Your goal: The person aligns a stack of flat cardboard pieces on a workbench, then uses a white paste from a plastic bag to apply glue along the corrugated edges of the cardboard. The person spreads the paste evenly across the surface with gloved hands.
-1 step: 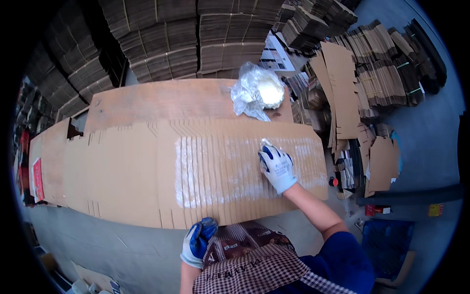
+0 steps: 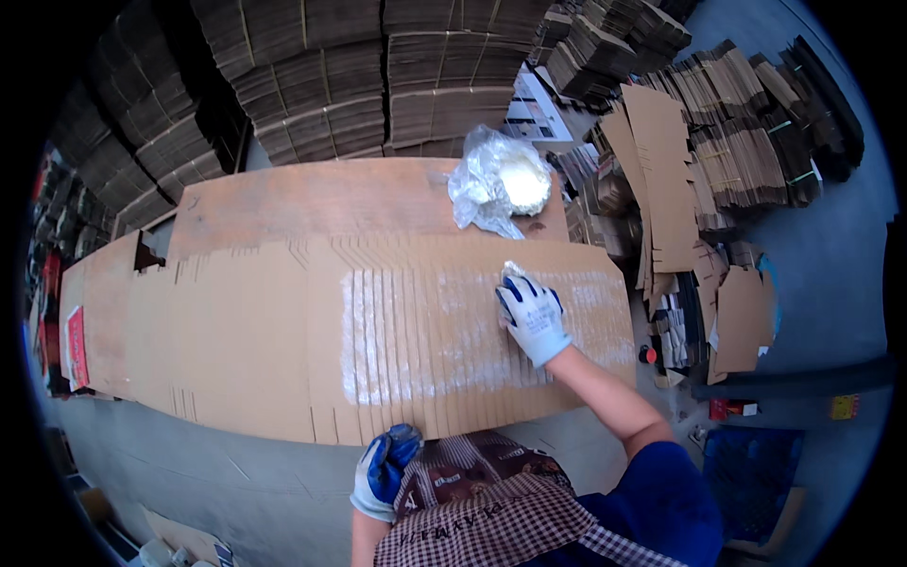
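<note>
Overlapping brown cardboard sheets (image 2: 227, 331) lie fanned out on a wooden table, their stepped edges streaked with a white, wet-looking coating (image 2: 373, 340). My right hand (image 2: 535, 319), in a white and blue glove, is closed around a small shiny whitish wad (image 2: 512, 268) and rests on the coated strips. Most of that wad is hidden under the fingers. At the near edge of the cardboard, my left hand (image 2: 385, 468) has its gloved fingers curled in; whether they hold anything is hidden. Beyond the sheets sits a crumpled clear plastic bag (image 2: 482, 184) around a white mass (image 2: 524, 180).
The bare wooden tabletop (image 2: 312, 198) shows behind the sheets. Tied cardboard stacks (image 2: 321, 85) rise past its far side. Tall cardboard pieces (image 2: 666, 180) lean at the right. A red and white packet (image 2: 76, 348) lies at the table's left end.
My right hand has slid slightly toward the far side of the sheets with the wad. My left hand stays at the near edge. The whole view has shifted a little.
</note>
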`<action>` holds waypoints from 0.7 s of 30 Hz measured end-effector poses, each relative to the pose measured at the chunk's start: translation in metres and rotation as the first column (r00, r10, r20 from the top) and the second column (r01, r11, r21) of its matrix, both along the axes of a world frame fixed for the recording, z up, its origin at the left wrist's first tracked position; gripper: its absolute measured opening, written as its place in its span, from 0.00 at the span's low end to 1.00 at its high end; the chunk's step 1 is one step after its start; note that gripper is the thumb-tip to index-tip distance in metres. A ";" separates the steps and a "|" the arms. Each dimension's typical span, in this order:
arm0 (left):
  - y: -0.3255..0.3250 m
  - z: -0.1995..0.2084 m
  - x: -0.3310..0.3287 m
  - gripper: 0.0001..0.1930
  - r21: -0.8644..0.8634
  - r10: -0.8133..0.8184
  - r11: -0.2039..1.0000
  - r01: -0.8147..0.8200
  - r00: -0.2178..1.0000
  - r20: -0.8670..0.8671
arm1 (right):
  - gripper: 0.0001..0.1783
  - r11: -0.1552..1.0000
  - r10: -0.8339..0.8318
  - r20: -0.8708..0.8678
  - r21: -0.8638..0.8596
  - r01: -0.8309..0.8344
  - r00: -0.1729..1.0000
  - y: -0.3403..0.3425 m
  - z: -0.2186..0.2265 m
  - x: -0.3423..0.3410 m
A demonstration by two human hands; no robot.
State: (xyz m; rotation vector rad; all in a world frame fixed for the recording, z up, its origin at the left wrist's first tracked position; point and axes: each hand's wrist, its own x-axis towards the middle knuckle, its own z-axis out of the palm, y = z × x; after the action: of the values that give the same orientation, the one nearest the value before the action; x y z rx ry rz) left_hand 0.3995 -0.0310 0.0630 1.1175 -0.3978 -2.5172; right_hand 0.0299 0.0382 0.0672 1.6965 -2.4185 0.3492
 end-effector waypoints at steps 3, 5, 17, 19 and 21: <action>0.013 -0.001 0.011 0.23 -0.030 0.054 0.998 -0.053 0.998 0.026 | 0.19 0.989 0.082 -0.153 0.136 -0.061 0.985 -0.057 -0.002 -0.036; 0.022 -0.010 0.024 0.23 -0.105 0.074 0.992 -0.069 0.996 0.045 | 0.17 1.000 0.019 -0.186 -0.019 -0.023 0.982 -0.078 0.009 -0.055; 0.093 -0.098 0.179 0.26 -0.046 0.543 0.827 -0.560 0.775 0.322 | 0.11 0.314 0.722 0.655 -0.021 0.949 -0.224 -0.054 -0.132 -0.276; 0.106 -0.118 0.191 0.26 -0.027 0.532 0.828 -0.561 0.769 0.355 | 0.08 0.355 0.740 0.629 -0.064 0.933 -0.239 -0.045 -0.167 -0.303; 0.113 -0.123 0.195 0.26 -0.018 0.532 0.820 -0.572 0.752 0.389 | 0.04 0.335 0.718 0.626 0.076 0.939 -0.306 -0.048 -0.193 -0.309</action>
State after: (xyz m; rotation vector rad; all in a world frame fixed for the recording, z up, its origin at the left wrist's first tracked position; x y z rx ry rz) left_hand 0.5946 0.0823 -0.0596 1.5063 -0.0088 -1.8123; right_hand -0.2791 -0.0102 -0.1255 -0.6637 -1.2803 3.4182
